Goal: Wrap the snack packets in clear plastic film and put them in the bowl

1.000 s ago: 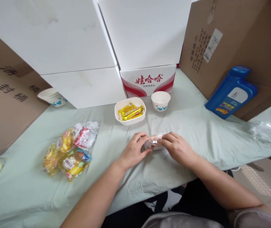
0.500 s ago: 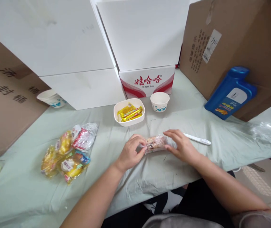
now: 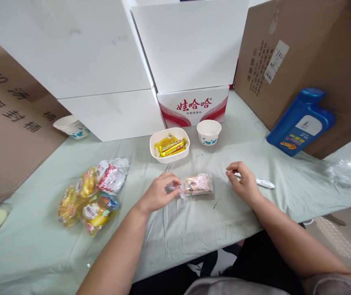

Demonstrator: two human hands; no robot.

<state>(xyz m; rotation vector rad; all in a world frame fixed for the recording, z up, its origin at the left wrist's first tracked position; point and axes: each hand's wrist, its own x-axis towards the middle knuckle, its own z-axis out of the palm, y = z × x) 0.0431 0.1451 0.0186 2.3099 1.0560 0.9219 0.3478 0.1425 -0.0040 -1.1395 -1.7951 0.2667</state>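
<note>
A clear-wrapped snack pack [image 3: 199, 184], with brownish, pinkish contents, lies on the pale green cloth in front of me. At its left end is my left hand [image 3: 161, 190], thumb and forefinger apart around the clear wrapper edge. My right hand [image 3: 243, 182] hovers to the right of the pack, fingers loosely bent and holding nothing I can see. Beneath that hand runs a slim white box-cutter-like tool [image 3: 265, 183], its middle hidden. Beyond the pack stands a white bowl [image 3: 185, 157] containing yellow-wrapped snack sticks [image 3: 172, 148].
To the left sit several packaged snacks [image 3: 93, 200]. A paper cup [image 3: 209, 133] stands beside the bowl, and another cup [image 3: 71, 126] is by the left carton. White boxes [image 3: 190, 45] and a brown carton [image 3: 273, 94] close off the back. A blue bottle [image 3: 301, 123] leans at right.
My right hand has come off the snack pack and moved right, over the white tool. My left fingers have loosened and drawn slightly left. The view has shifted a little.
</note>
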